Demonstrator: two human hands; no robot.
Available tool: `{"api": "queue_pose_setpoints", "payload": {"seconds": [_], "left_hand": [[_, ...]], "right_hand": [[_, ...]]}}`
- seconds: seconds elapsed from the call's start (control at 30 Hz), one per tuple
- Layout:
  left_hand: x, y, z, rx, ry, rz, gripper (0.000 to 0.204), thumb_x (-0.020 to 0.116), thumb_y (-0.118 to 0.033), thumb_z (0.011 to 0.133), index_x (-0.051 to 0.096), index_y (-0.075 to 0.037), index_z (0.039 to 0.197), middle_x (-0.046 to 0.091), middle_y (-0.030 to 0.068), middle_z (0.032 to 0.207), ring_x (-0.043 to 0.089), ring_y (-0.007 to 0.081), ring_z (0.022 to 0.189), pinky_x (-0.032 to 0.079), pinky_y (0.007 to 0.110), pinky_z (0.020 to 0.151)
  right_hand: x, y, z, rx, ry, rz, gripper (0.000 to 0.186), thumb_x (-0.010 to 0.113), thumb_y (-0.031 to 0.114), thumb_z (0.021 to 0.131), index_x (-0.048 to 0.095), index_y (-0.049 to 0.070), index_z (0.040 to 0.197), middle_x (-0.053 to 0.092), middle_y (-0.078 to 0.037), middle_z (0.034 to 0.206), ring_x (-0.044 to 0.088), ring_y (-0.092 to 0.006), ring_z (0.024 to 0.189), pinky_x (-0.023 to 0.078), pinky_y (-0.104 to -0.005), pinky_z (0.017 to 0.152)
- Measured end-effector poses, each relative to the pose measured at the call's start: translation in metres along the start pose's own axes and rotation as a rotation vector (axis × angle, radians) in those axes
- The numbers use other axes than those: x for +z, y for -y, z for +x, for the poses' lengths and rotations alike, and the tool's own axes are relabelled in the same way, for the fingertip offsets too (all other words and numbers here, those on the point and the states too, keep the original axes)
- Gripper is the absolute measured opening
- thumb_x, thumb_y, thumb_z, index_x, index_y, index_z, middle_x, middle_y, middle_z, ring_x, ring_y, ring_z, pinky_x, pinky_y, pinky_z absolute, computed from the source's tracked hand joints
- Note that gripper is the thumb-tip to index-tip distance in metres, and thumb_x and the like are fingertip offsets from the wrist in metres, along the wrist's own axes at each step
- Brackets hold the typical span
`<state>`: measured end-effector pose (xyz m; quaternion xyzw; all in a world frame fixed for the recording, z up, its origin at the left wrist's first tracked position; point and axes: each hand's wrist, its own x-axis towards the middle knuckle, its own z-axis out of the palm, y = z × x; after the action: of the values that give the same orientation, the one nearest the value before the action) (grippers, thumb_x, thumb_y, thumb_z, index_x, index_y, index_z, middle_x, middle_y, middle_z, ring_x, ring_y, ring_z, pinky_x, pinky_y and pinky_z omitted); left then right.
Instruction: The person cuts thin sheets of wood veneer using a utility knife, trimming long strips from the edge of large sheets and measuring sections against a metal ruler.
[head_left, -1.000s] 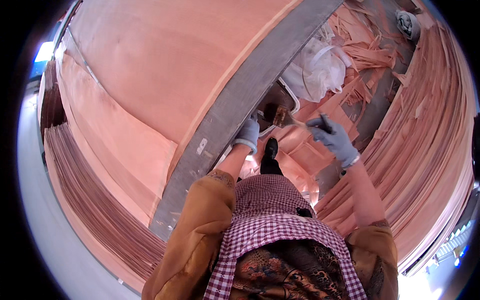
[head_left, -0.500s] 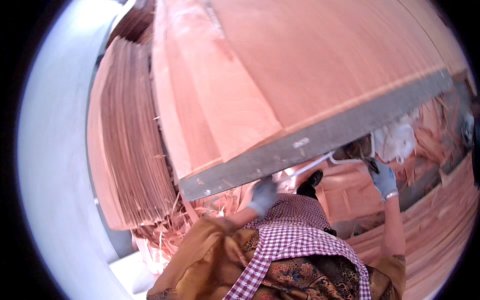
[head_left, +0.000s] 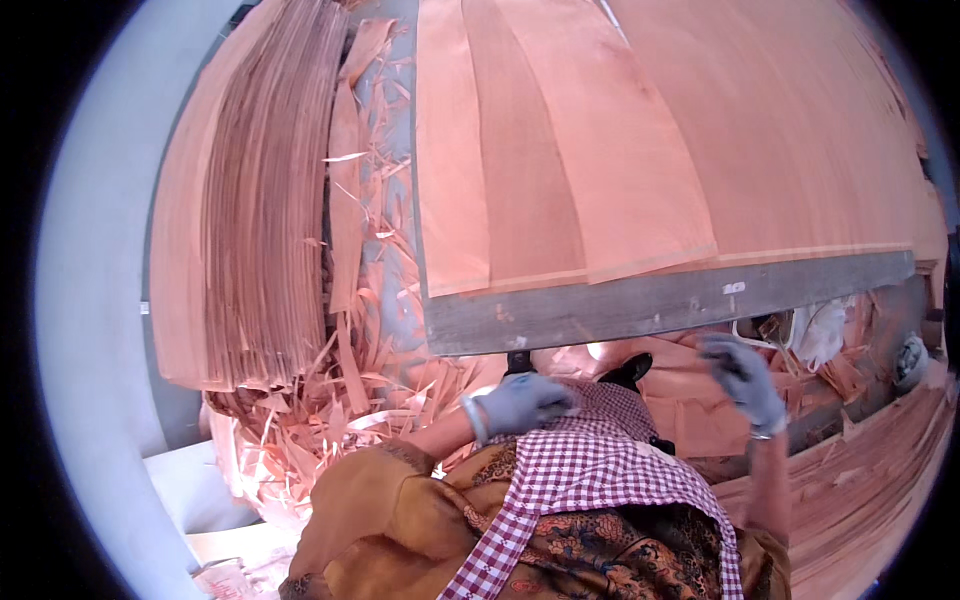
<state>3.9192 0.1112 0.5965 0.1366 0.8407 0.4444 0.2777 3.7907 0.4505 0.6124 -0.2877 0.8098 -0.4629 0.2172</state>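
Observation:
My left hand, in a grey-blue glove, hovers above the checked apron with its fingers curled in. Nothing shows in it. My right hand, gloved alike with dark fingertips, is raised just below the bench edge, its fingers loosely bent and apart and no object visible between them. In front of both hands lies a bench with a grey front edge. Thin reddish wood veneer sheets cover its top. Several narrower veneer strips overlap on the left part, one corner reaching slightly over the edge.
A tall stack of veneer stands to the left, beside a pale wall. Veneer scraps litter the floor there. Under the bench's right end are a white-framed item and a white plastic bag. More veneer lies at lower right.
The view has turned, so the bench sits farther right and more level. My left hand has drawn back from the bench edge toward the apron; my right hand has left the white frame.

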Motion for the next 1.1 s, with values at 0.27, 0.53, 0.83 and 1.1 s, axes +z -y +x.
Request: {"api": "queue_pose_setpoints", "payload": {"seconds": [0.27,0.53,0.83,1.1], "left_hand": [[-0.088,0.028,-0.049,0.124,-0.320,-0.002,0.017,0.066,-0.023,0.081,0.062,-0.007,0.080,0.061,0.0125,0.073,0.060,0.0313,0.069,0.046,0.039,0.061],[-0.145,0.064,-0.061,-0.019,-0.564,-0.097,0.023,0.070,-0.021,0.080,0.062,0.001,0.079,0.059,0.0111,0.066,0.056,0.0166,0.059,0.046,0.030,0.056],[-0.130,0.095,-0.027,0.044,-0.964,0.315,0.031,0.054,-0.008,0.087,0.056,-0.003,0.118,0.063,0.0164,0.107,0.062,0.0320,0.097,0.048,0.039,0.081],[-0.113,0.083,0.003,-0.012,-0.663,0.695,0.060,0.061,-0.036,0.078,0.050,-0.006,0.128,0.053,0.0136,0.124,0.049,0.0298,0.115,0.037,0.044,0.097]], "right_hand": [[0.153,0.107,0.098,0.219,0.318,0.644,0.024,0.063,0.009,0.087,0.061,0.000,0.109,0.062,-0.002,0.096,0.054,-0.0085,0.085,0.045,-0.0246,0.074],[0.151,0.145,0.154,0.386,0.308,0.595,0.026,0.061,0.006,0.088,0.058,-0.002,0.112,0.060,-0.001,0.087,0.054,-0.0072,0.076,0.046,-0.0223,0.068],[0.142,0.077,0.223,0.464,0.210,0.530,0.017,0.064,0.012,0.085,0.063,0.001,0.098,0.056,0.004,0.078,0.049,-0.0059,0.068,0.041,-0.0223,0.061],[0.136,0.076,0.218,0.500,0.208,0.150,0.016,0.066,0.014,0.083,0.062,0.001,0.092,0.054,0.003,0.076,0.047,-0.0062,0.070,0.040,-0.0257,0.060]]}}
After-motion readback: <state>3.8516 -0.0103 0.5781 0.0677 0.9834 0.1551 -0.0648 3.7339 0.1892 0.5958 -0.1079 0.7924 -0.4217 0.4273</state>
